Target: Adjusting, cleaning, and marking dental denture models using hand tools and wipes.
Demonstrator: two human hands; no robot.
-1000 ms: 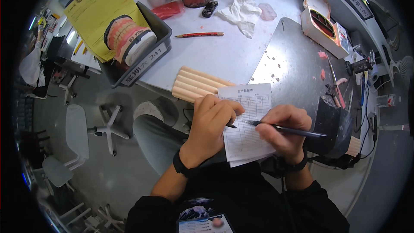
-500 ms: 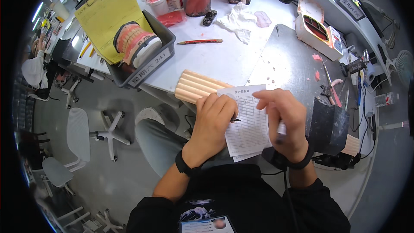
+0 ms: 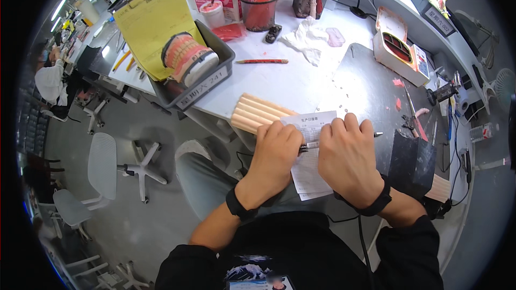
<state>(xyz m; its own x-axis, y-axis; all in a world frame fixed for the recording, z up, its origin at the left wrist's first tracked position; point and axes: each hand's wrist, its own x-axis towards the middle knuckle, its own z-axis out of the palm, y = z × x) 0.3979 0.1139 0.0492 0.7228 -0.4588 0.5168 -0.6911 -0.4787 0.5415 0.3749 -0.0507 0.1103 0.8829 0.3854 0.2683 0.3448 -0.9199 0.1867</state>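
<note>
Both my hands meet over a printed paper form. Closed with its knuckles up, my right hand grips a pen; a short barrel stretch shows between the hands, and a pointed end sticks out past the right fingers. My left hand is closed on a small dark piece, apparently the pen cap, at the barrel's other end. Fingers hide whether cap and barrel are joined. Under the form's upper left lies a ridged wooden block at the bench edge.
A grey bin at the left holds a dental model and a yellow clipboard sheet. A red pencil, crumpled tissue and mesh cup stand farther back. At right are a white box and black block.
My right hand has turned over and moved in beside the left, bringing the pen to the dark piece there. The view has shifted slightly, so the bench appears farther right.
</note>
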